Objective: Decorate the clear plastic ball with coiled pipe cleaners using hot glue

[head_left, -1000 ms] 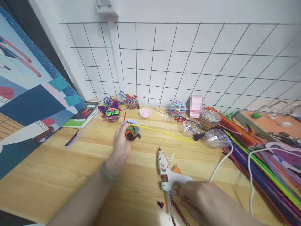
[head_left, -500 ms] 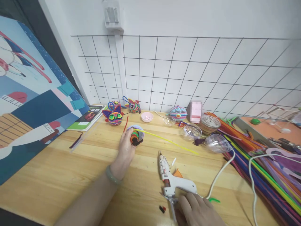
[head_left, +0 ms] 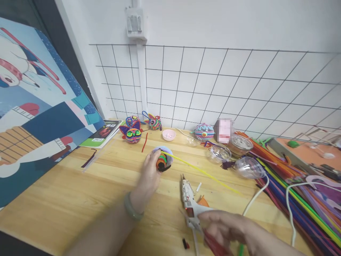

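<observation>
My left hand [head_left: 151, 169] is closed around a small ball craft [head_left: 163, 161], wound with orange, green and black pipe cleaner and set in a pale shell. A long yellow pipe cleaner [head_left: 202, 171] runs from my fingertips out to the right. At the lower right, my right hand [head_left: 229, 227] grips red-handled scissors [head_left: 214, 243], blurred, with their metal blades pointing left over the glue gun. That white hot glue gun [head_left: 189, 199] lies on the table, its nozzle pointing away from me and its handle partly hidden behind my right hand.
Colourful animal balls [head_left: 131, 133] and a pink dish [head_left: 169, 135] stand along the back. Clear plastic shells [head_left: 220, 153] sit right of centre. Bundled pipe cleaners [head_left: 301, 199] and a white cord [head_left: 289, 206] fill the right side. An illustrated board [head_left: 53, 117] leans at left.
My right hand has risen from beside the glue gun and now has the scissors in it. The left hand and ball appear slightly further right as the view shifts.
</observation>
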### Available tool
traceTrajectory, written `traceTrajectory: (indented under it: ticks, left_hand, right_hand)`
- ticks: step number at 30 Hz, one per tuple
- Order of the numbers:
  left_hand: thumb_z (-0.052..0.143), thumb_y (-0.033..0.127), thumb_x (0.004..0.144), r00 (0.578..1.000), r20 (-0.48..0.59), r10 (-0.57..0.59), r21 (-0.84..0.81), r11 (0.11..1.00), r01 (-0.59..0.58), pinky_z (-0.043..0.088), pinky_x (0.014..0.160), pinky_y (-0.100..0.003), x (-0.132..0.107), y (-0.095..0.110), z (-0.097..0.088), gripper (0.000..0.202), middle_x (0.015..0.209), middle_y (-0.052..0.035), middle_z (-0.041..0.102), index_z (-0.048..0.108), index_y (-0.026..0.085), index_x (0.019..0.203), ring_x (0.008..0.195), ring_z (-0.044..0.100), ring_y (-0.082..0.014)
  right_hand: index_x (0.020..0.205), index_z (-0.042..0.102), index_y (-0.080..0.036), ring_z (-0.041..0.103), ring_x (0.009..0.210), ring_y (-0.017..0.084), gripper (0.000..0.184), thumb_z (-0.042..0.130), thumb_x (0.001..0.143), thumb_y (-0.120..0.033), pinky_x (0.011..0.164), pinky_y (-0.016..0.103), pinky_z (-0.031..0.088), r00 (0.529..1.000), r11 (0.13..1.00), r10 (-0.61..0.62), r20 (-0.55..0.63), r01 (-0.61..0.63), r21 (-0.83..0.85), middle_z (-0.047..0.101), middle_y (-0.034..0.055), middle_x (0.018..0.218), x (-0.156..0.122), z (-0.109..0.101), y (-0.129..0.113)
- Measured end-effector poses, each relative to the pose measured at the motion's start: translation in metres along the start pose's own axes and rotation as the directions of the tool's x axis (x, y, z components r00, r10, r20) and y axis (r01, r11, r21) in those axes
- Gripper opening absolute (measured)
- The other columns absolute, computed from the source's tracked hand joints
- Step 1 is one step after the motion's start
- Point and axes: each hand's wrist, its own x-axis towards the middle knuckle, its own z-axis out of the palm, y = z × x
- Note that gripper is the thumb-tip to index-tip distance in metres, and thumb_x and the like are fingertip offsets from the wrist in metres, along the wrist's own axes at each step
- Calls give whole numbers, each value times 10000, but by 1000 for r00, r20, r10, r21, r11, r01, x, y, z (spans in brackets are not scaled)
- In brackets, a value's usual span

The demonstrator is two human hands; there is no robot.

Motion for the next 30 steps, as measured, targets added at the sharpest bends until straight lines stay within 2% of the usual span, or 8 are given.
traceTrajectory:
  ticks: [3, 6, 9, 12, 15, 18, 21, 30]
  left_hand:
    - [706, 311, 702, 1000, 21, -7, 24, 1000, 7, 477, 736, -269, -11, -5, 5, 275, 863, 4, 683, 627, 190, 937, 773, 630, -135]
    - [714, 297, 693, 999, 37, -11, 23, 1000, 10, 468, 741, -268, -20, -6, 10, 276, 853, 4, 668, 621, 179, 924, 776, 617, -134]
    - [715, 299, 688, 999, 29, -13, 41, 999, 11, 461, 737, -263, -27, -4, 15, 282, 852, 1, 655, 612, 176, 920, 770, 605, -131]
    - [712, 295, 688, 999, 32, 2, 50, 999, -4, 459, 739, -265, -31, -3, 18, 281, 860, -8, 645, 603, 169, 914, 775, 596, -133]
    - [709, 290, 695, 999, 34, -4, 51, 999, 2, 459, 734, -268, -33, -5, 19, 284, 859, -12, 637, 593, 169, 924, 771, 593, -134]
    - [703, 290, 705, 999, 39, -4, 47, 999, 2, 459, 737, -271, -34, -7, 21, 279, 857, -10, 635, 585, 173, 928, 775, 596, -136]
    - [702, 300, 706, 999, 38, 6, 49, 999, -8, 461, 738, -273, -35, -8, 21, 284, 859, -10, 640, 580, 177, 931, 782, 604, -142]
    - [710, 273, 699, 1000, -1, 29, 61, 998, -29, 456, 824, -306, -34, -13, 17, 343, 958, -38, 657, 572, 188, 1001, 861, 621, -158]
  right_hand:
    - [1165, 560, -259, 677, 718, 163, 355, 556, 817, -186, 684, 274, 567, 983, 995, -5, -183, -13, -95, 706, 15, 848, 22, 1, -6]
    - [1229, 498, -199, 657, 826, 204, 436, 605, 809, -249, 742, 339, 559, 975, 974, -9, -223, -42, -222, 672, 75, 967, 41, 6, -3]
    - [1236, 458, -176, 635, 911, 225, 433, 587, 830, -255, 794, 382, 539, 966, 947, -19, -258, -65, -314, 644, 109, 1041, 52, 11, 2]
    - [1230, 439, -175, 631, 942, 233, 391, 543, 857, -228, 798, 394, 538, 943, 918, -101, -318, -35, -395, 642, 117, 1055, 59, 14, 4]
    - [1229, 429, -163, 652, 894, 232, 362, 503, 877, -204, 747, 387, 557, 897, 866, -235, -373, 19, -500, 659, 124, 1020, 66, 17, 5]
    - [1223, 434, -155, 670, 843, 236, 330, 470, 902, -224, 696, 382, 572, 854, 803, -339, -394, 44, -594, 674, 126, 979, 73, 20, 6]
    - [1224, 444, -146, 676, 833, 242, 317, 436, 929, -260, 686, 387, 577, 837, 760, -376, -398, 33, -649, 680, 135, 974, 78, 22, 6]
    - [1225, 468, -104, 655, 786, 244, 327, 385, 955, -268, 655, 383, 557, 840, 711, -377, -390, -8, -703, 655, 136, 903, 83, 25, 3]
